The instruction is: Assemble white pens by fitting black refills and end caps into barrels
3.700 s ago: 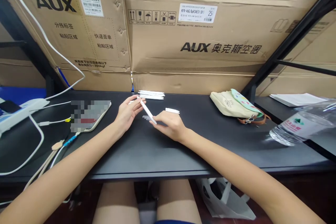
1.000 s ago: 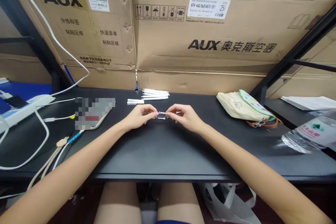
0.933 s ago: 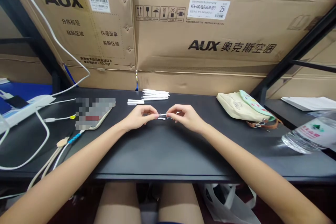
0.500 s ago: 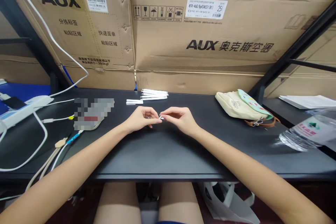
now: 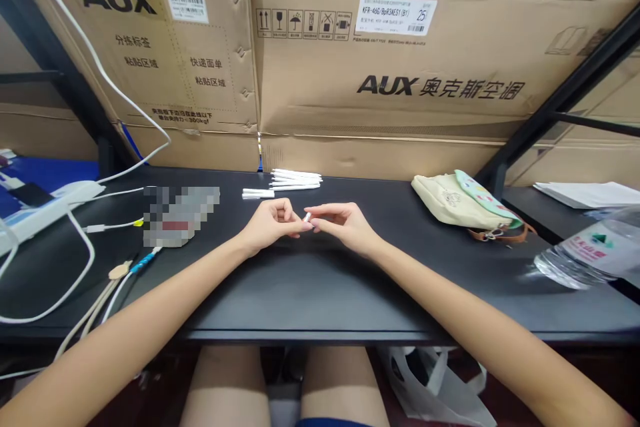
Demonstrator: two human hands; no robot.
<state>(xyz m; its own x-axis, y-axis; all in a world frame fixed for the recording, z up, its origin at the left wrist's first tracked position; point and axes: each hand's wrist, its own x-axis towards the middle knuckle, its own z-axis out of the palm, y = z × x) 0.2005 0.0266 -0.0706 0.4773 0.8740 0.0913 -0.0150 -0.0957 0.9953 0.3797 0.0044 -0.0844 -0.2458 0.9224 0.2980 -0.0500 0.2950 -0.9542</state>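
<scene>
Both my hands meet over the middle of the black desk [image 5: 320,293]. My left hand [image 5: 273,223] and my right hand [image 5: 343,223] are closed in pinches, fingertips almost touching. Between them shows the end of a small white pen part [image 5: 307,217]; most of it is hidden by my fingers. Behind my hands, a pile of several white pens [image 5: 296,179] lies near the cardboard boxes. A separate white pen piece [image 5: 258,193] lies just left of the pile.
Large AUX cardboard boxes [image 5: 400,73] wall off the back of the desk. A phone [image 5: 180,217], white cables [image 5: 75,240] and a power strip [image 5: 45,207] lie left. A cream pouch [image 5: 460,203] sits right, with a plastic water bottle [image 5: 585,253] at the far right.
Earlier I held a white pen in both hands; it now lies left of the pile. My hands then drew a dark thin piece together until only a small white tip shows.
</scene>
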